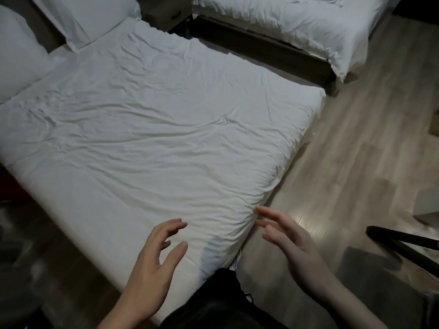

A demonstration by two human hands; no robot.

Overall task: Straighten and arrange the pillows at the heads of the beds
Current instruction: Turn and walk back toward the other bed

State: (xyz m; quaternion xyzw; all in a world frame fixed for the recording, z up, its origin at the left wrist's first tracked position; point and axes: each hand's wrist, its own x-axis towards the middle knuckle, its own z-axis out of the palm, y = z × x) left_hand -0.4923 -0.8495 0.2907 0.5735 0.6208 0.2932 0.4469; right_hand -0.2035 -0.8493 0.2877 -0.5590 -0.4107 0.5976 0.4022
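both empty: left hand point(152, 262) and right hand point(285, 236) spread loose at near bed point(147, 129) foot corner; two pillows point(83, 17) at head.

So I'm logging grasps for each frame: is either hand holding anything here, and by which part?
Nothing is held. The left hand and right hand are both open with fingers spread, near the foot corner of the duvet.

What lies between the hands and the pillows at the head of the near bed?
Head view: only the wrinkled white duvet lies between the left hand, right hand and the pillows; nothing rests on it.
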